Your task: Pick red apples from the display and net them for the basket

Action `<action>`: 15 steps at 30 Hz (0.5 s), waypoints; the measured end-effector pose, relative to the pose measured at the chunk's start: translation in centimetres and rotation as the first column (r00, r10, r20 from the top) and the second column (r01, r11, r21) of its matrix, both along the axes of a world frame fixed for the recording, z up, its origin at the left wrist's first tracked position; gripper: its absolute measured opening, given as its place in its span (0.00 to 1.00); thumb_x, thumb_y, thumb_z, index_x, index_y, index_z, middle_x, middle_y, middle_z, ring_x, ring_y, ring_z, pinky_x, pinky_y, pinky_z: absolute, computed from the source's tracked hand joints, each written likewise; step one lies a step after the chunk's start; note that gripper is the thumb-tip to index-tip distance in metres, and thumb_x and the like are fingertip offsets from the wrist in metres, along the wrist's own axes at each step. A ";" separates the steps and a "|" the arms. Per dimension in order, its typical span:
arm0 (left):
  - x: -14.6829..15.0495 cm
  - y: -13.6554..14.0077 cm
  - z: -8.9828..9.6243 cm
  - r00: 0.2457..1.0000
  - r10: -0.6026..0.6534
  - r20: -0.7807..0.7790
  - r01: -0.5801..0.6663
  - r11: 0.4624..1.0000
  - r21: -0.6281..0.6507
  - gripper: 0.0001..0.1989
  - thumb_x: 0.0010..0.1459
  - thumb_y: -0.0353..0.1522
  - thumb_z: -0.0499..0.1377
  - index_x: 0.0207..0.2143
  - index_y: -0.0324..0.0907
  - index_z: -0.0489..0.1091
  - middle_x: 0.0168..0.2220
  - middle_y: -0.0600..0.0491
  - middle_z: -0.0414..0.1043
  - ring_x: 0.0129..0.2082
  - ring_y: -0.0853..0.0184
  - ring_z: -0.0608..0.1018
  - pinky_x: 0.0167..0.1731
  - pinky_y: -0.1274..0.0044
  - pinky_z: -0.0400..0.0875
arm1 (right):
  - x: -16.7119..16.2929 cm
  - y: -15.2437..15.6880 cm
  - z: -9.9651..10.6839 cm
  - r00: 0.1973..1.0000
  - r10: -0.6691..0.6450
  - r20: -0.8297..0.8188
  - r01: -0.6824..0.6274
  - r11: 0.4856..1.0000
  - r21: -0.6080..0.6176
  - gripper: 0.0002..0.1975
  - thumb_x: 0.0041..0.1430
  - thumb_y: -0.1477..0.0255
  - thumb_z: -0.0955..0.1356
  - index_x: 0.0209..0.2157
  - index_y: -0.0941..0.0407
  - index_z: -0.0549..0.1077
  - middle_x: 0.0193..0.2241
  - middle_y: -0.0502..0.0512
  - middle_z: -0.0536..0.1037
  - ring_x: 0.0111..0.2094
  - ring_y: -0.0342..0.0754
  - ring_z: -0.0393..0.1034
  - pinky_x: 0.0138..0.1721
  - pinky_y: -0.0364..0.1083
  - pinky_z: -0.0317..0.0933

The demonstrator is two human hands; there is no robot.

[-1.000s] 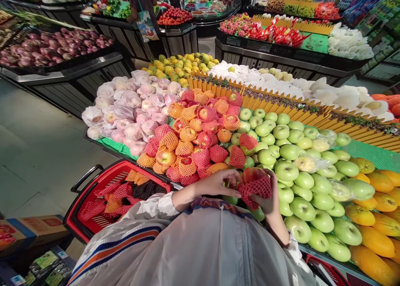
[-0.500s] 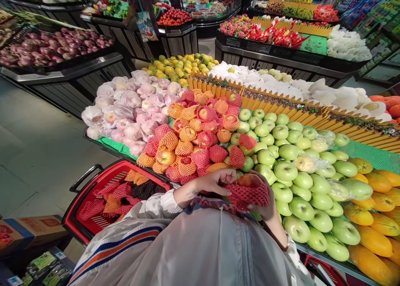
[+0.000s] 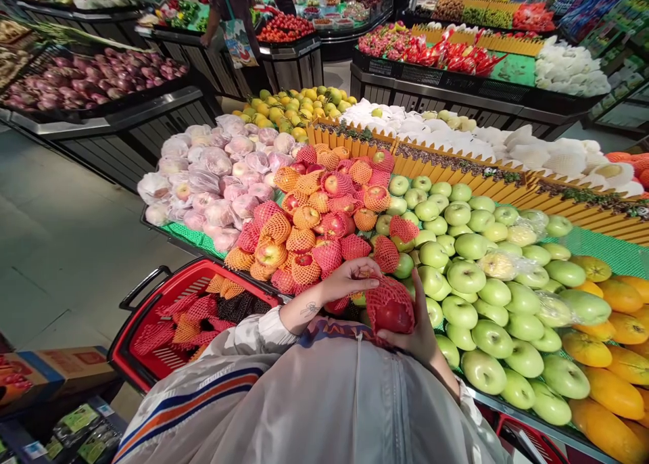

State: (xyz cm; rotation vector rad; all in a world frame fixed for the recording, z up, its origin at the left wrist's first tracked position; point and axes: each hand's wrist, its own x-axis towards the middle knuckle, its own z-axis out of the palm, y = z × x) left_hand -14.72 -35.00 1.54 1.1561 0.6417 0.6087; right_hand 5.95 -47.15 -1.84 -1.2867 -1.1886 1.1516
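Low in the middle of the frame, your right hand (image 3: 423,332) cupped a red apple (image 3: 393,315) from below, while your left hand (image 3: 349,281) pinched the net (image 3: 385,293) at its top. Green apples (image 3: 471,274) lay just right; a basket (image 3: 147,356) sat lower left.

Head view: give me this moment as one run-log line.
left hand: pinching top of red foam net | right hand: holding red apple in net | place: over green apples | basket: holds loose nets
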 end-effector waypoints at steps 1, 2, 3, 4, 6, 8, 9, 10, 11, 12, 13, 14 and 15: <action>-0.1 0.0 -0.1 1.000 -0.015 -0.026 0.016 0.999 0.039 0.33 0.49 0.57 0.75 0.39 0.39 0.76 0.34 0.54 0.73 0.30 0.73 0.71 0.33 0.79 0.65 | 0.1 0.0 0.1 1.000 -0.008 -0.027 0.007 1.000 -0.014 0.50 0.41 0.60 0.84 0.67 0.45 0.69 0.65 0.58 0.76 0.65 0.63 0.72 0.71 0.66 0.62; -0.2 0.0 -0.2 0.998 -0.041 -0.051 0.045 0.996 0.074 0.33 0.52 0.59 0.72 0.41 0.38 0.77 0.35 0.53 0.74 0.31 0.72 0.72 0.34 0.78 0.67 | 0.2 0.0 0.3 0.999 -0.018 -0.048 0.017 1.000 -0.023 0.47 0.44 0.58 0.83 0.66 0.47 0.70 0.64 0.59 0.76 0.66 0.64 0.71 0.71 0.66 0.62; -0.4 0.1 -0.2 0.994 -0.074 -0.075 0.082 0.990 0.113 0.34 0.55 0.60 0.70 0.43 0.39 0.78 0.37 0.52 0.74 0.33 0.70 0.73 0.37 0.77 0.69 | 0.2 0.1 0.3 0.997 -0.037 -0.065 0.036 0.999 -0.030 0.45 0.46 0.56 0.82 0.65 0.48 0.70 0.63 0.60 0.76 0.65 0.64 0.71 0.70 0.66 0.62; -0.6 0.1 -0.3 0.990 -0.101 -0.094 0.115 0.980 0.162 0.34 0.57 0.61 0.68 0.46 0.39 0.79 0.40 0.50 0.75 0.36 0.67 0.75 0.40 0.75 0.71 | 0.3 0.1 0.3 0.995 -0.065 -0.080 0.062 0.997 -0.036 0.45 0.47 0.55 0.82 0.65 0.50 0.71 0.62 0.61 0.77 0.64 0.64 0.72 0.69 0.66 0.63; -0.8 0.1 -0.3 0.987 -0.121 -0.109 0.148 0.942 0.301 0.33 0.60 0.59 0.67 0.51 0.41 0.80 0.50 0.45 0.75 0.47 0.60 0.78 0.53 0.67 0.73 | 0.3 0.3 0.1 0.986 -0.123 -0.110 0.117 0.992 -0.056 0.44 0.48 0.52 0.81 0.64 0.50 0.71 0.61 0.62 0.78 0.61 0.64 0.74 0.67 0.66 0.66; -1.0 0.0 -0.2 0.991 -0.112 -0.076 0.134 0.888 0.441 0.32 0.60 0.56 0.69 0.57 0.44 0.79 0.61 0.41 0.69 0.62 0.52 0.74 0.66 0.60 0.65 | 0.3 0.4 -0.4 0.974 -0.172 -0.145 0.161 0.984 -0.082 0.43 0.51 0.49 0.79 0.65 0.51 0.70 0.60 0.63 0.79 0.60 0.64 0.75 0.65 0.66 0.67; -0.9 -0.1 -0.2 0.992 -0.112 -0.053 0.123 0.863 0.490 0.34 0.60 0.55 0.70 0.60 0.45 0.77 0.65 0.40 0.66 0.68 0.48 0.69 0.70 0.57 0.60 | 0.3 0.4 -0.6 0.969 -0.190 -0.160 0.177 0.980 -0.093 0.43 0.52 0.48 0.78 0.65 0.51 0.70 0.59 0.63 0.79 0.60 0.64 0.75 0.65 0.66 0.67; -0.8 -0.3 -0.1 0.992 -0.118 -0.040 0.121 0.844 0.523 0.37 0.58 0.55 0.71 0.64 0.47 0.75 0.68 0.39 0.63 0.71 0.46 0.66 0.73 0.55 0.57 | 0.2 0.4 -0.7 0.964 -0.204 -0.168 0.189 0.977 -0.102 0.43 0.53 0.48 0.77 0.65 0.51 0.69 0.59 0.63 0.79 0.61 0.64 0.74 0.65 0.66 0.67; -0.7 -0.5 0.0 0.991 -0.128 -0.048 0.133 0.827 0.545 0.42 0.55 0.55 0.73 0.67 0.48 0.72 0.71 0.39 0.60 0.74 0.43 0.63 0.74 0.53 0.54 | 0.2 0.4 -0.8 0.963 -0.213 -0.167 0.197 0.974 -0.109 0.42 0.53 0.48 0.77 0.65 0.51 0.69 0.59 0.63 0.79 0.61 0.64 0.74 0.65 0.66 0.67; -0.5 -0.8 0.1 0.987 -0.138 -0.080 0.159 0.812 0.561 0.47 0.52 0.56 0.75 0.70 0.50 0.69 0.73 0.39 0.58 0.75 0.42 0.60 0.74 0.52 0.53 | 0.1 0.3 -0.8 0.964 -0.215 -0.158 0.199 0.973 -0.114 0.43 0.53 0.48 0.77 0.65 0.51 0.69 0.59 0.63 0.79 0.61 0.64 0.74 0.65 0.66 0.67; -0.2 -1.1 0.3 0.981 -0.148 -0.129 0.195 0.797 0.571 0.53 0.49 0.56 0.76 0.73 0.51 0.65 0.75 0.40 0.55 0.76 0.40 0.58 0.75 0.51 0.52 | 0.1 0.3 -0.7 0.966 -0.213 -0.146 0.197 0.973 -0.118 0.43 0.52 0.49 0.78 0.66 0.51 0.69 0.59 0.62 0.79 0.61 0.64 0.74 0.65 0.66 0.68; 0.1 -1.4 0.4 0.971 -0.154 -0.185 0.234 0.782 0.578 0.57 0.46 0.55 0.77 0.75 0.52 0.62 0.77 0.39 0.53 0.76 0.39 0.57 0.75 0.50 0.51 | 0.0 0.2 -0.6 0.968 -0.211 -0.137 0.194 0.973 -0.122 0.44 0.52 0.49 0.78 0.66 0.51 0.69 0.58 0.62 0.80 0.61 0.64 0.74 0.65 0.66 0.68; 0.3 -1.7 0.5 0.960 -0.153 -0.235 0.265 0.769 0.582 0.60 0.46 0.55 0.78 0.76 0.52 0.58 0.78 0.39 0.52 0.77 0.39 0.56 0.75 0.50 0.51 | 0.0 0.1 -0.4 0.969 -0.207 -0.133 0.190 0.973 -0.128 0.44 0.51 0.50 0.79 0.66 0.50 0.69 0.58 0.62 0.80 0.61 0.63 0.74 0.65 0.66 0.68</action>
